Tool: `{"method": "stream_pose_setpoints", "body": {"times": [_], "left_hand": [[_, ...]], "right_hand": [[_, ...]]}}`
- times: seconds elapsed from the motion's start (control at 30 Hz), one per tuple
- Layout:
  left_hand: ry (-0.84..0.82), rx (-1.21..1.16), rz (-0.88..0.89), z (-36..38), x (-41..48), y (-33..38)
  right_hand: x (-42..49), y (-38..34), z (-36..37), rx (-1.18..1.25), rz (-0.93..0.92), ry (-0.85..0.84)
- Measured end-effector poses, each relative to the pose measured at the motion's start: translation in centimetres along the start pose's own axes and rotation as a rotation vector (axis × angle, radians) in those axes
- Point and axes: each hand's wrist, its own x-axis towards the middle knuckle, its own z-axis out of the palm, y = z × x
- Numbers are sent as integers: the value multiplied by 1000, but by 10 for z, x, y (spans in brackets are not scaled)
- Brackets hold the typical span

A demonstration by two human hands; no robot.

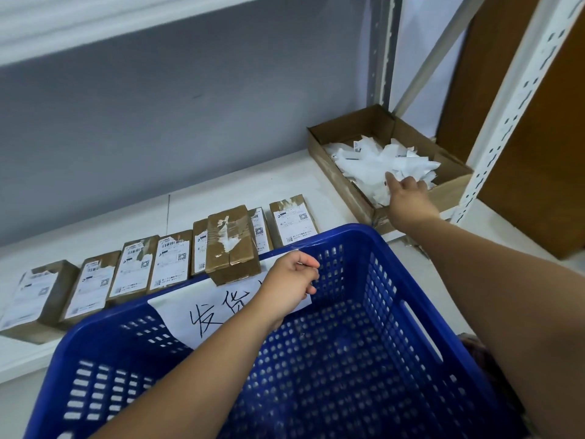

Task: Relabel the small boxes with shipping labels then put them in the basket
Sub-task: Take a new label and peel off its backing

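Several small boxes (172, 264) sit side by side in a row on the white shelf (221, 191) out at our 9 to 11 o'clock, labels up and mostly torn at the top. One stripped box (231, 245) lies on top of the row, its near end just at the far rim of the blue basket (395, 264), which fills our 6 o'clock. Our left hand (291, 280) has its fingers curled over that rim, on a handwritten paper sign (190, 308). Our right hand (408, 194) reaches to 2 o'clock into a cardboard tray (348, 128) of white paper scraps (370, 163); can't tell if it's actually got any. Grey wall (190, 106) behind, a perforated white upright (512, 106) and a brown board (544, 153) at 3 o'clock.
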Motion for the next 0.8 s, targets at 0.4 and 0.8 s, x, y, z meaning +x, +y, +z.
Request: {"method": "stream_pose_setpoints", "body": {"times": [0.4, 0.8], "left_hand": [[-33, -30, -57, -9, 0, -8], [-35, -18, -82, -4, -3, -15]], "right_hand": [[-4, -18, 20, -264, -30, -66], [-11, -23, 13, -197, -19, -36]]}}
